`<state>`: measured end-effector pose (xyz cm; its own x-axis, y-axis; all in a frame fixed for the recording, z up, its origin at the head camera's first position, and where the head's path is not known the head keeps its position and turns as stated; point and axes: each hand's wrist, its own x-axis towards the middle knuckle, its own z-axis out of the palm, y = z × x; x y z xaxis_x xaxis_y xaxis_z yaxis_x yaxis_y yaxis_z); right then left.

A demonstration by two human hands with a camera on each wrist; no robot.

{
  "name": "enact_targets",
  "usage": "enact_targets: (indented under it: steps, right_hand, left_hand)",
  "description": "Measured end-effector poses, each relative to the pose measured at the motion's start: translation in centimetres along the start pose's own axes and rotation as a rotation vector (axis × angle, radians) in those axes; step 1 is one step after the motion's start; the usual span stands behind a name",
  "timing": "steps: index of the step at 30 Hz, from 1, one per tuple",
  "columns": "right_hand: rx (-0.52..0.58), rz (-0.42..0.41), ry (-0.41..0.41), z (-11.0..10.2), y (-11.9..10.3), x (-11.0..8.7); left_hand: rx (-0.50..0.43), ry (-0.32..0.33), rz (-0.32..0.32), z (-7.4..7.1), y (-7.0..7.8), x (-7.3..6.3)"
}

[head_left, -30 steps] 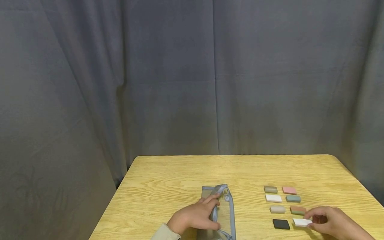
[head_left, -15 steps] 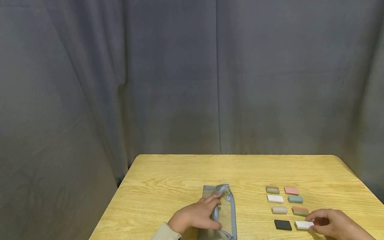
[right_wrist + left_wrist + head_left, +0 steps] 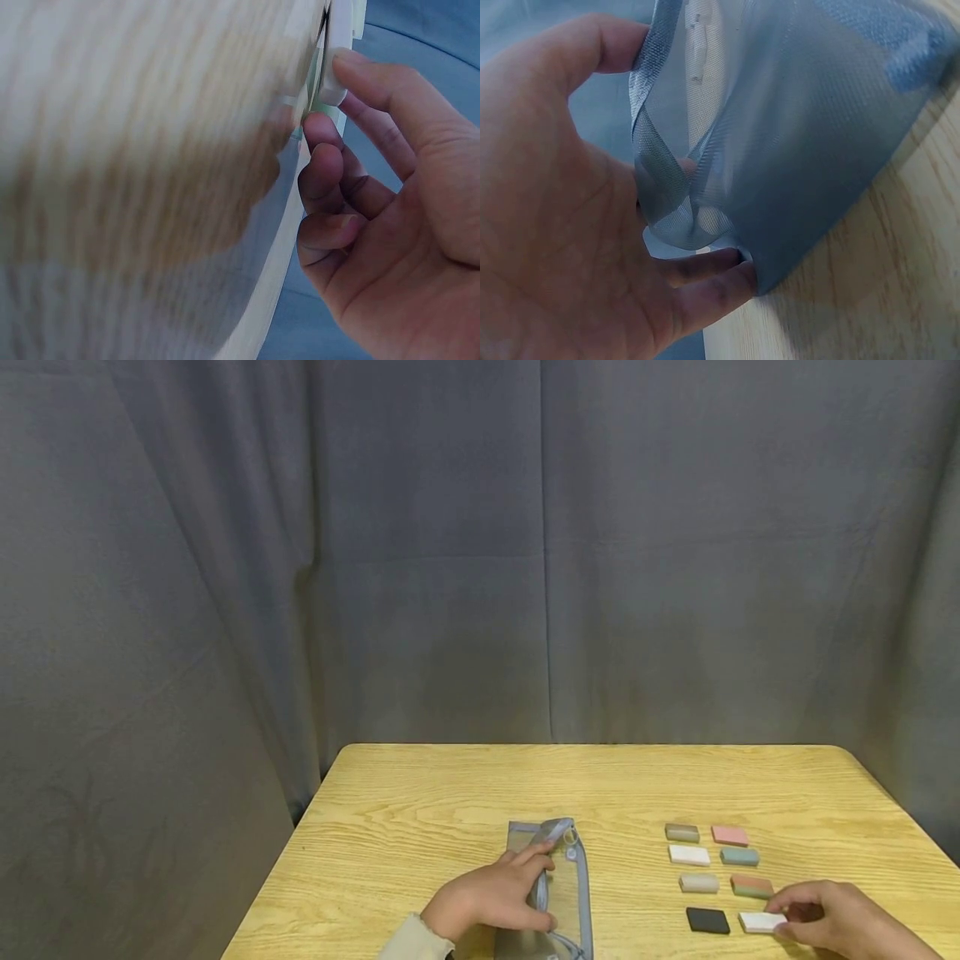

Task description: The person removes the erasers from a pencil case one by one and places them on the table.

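Note:
My left hand point(image 3: 491, 897) holds a grey mesh zip pouch point(image 3: 564, 893) at its mouth; in the left wrist view the thumb is on the rim of the pouch point(image 3: 802, 135), with other fingers at its lower edge. On the right, my right hand point(image 3: 832, 917) pinches the right end of a white eraser point(image 3: 759, 922) lying on the table. The right wrist view has the thumb at the end of that white eraser point(image 3: 339, 52), the remaining fingers curled beneath. A black eraser point(image 3: 707, 920) lies just left of it.
Behind the black and white erasers, more stand in two columns: orange-green point(image 3: 752, 886), beige point(image 3: 699, 883), blue-green point(image 3: 739, 857), white, pink point(image 3: 730, 835) and brown point(image 3: 682, 832). A grey curtain point(image 3: 450, 568) hangs beyond the wooden table point(image 3: 420, 785).
The white eraser has come down from a slight tilt to lie flat beside the black one, my right hand still on it. The left hand keeps its place on the pouch.

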<state>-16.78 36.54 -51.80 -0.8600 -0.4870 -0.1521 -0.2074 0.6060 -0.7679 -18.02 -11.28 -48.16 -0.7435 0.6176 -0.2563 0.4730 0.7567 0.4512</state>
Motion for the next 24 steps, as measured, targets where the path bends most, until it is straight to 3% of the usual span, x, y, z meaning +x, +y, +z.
enact_targets:
  steps: [7, 24]
  right_hand:
    - [0.014, 0.062, 0.004, 0.11, -0.34, 0.18]
    - [0.032, 0.034, -0.045, 0.2, -0.43, 0.25]
  left_hand:
    - [-0.006, -0.015, -0.004, -0.05, 0.15, -0.09]
    - [0.005, -0.005, -0.003, 0.02, 0.35, -0.06]
